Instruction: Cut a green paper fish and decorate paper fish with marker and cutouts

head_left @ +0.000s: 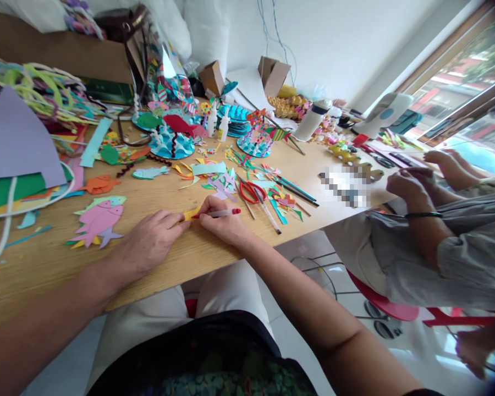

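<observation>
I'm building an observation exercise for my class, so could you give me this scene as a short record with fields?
left hand: on the table, fingers at a small yellow piece
right hand: holding a red-ended marker, its tip near that piece
cutting tool: red-handled scissors, beyond the right hand
paper shapes: stacked fish, pink on top, left of the left hand
bottles: two, white, farther back
neighbour: seated at right, grey clothing

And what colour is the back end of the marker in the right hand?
Red; the marker shows best in the head view.
</observation>
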A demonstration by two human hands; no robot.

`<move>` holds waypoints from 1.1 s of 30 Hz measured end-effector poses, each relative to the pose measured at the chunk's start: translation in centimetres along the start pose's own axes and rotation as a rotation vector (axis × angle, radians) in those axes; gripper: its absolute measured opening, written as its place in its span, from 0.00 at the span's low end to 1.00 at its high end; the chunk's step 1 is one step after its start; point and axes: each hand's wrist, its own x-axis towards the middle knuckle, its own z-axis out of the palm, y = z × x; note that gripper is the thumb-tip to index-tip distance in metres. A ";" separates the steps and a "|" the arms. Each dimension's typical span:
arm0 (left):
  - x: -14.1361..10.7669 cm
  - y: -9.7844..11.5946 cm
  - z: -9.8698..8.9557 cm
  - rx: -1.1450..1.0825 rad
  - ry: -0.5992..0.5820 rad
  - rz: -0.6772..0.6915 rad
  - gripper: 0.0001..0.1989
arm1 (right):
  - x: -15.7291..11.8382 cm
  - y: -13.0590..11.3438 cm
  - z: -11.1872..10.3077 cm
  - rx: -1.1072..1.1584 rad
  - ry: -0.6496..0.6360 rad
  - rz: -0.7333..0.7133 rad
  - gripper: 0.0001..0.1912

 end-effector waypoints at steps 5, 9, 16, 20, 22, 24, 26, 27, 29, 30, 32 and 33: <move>0.0 0.0 -0.1 0.001 -0.003 -0.003 0.20 | 0.0 -0.2 -0.1 -0.020 0.009 -0.008 0.07; 0.0 0.0 -0.2 0.010 -0.009 0.008 0.20 | -0.1 -0.3 -0.3 -0.048 0.025 -0.011 0.07; 0.0 0.0 0.0 -0.020 0.007 -0.017 0.21 | -0.1 0.1 -0.3 0.010 0.054 -0.039 0.06; 0.0 0.1 -0.1 -0.014 -0.006 -0.018 0.21 | 0.1 0.3 0.0 -0.004 0.025 -0.027 0.05; 0.1 0.1 -0.1 -0.025 -0.009 -0.027 0.21 | 0.1 0.4 0.2 -0.009 0.010 -0.023 0.05; 0.1 0.1 -0.1 -0.031 -0.005 -0.025 0.21 | 0.2 0.5 0.3 -0.009 0.003 -0.018 0.05; 0.1 0.1 -0.1 -0.024 0.001 -0.012 0.20 | 0.2 0.5 0.3 -0.007 -0.005 -0.011 0.05; 0.1 0.1 -0.1 -0.018 0.001 -0.008 0.20 | 0.2 0.4 0.3 -0.008 -0.007 -0.006 0.05; 0.1 0.1 -0.1 -0.003 -0.004 -0.006 0.20 | 0.1 0.2 0.2 -0.013 -0.006 0.002 0.05; 0.1 0.1 -0.1 0.003 -0.006 -0.007 0.20 | 0.1 0.2 0.2 -0.017 -0.003 0.005 0.05; 0.1 0.1 -0.1 0.006 -0.003 -0.006 0.21 | 0.1 0.1 0.2 -0.020 0.001 0.004 0.05; 0.1 0.1 -0.1 0.004 0.000 -0.004 0.21 | 0.1 0.0 0.2 -0.019 0.001 0.003 0.05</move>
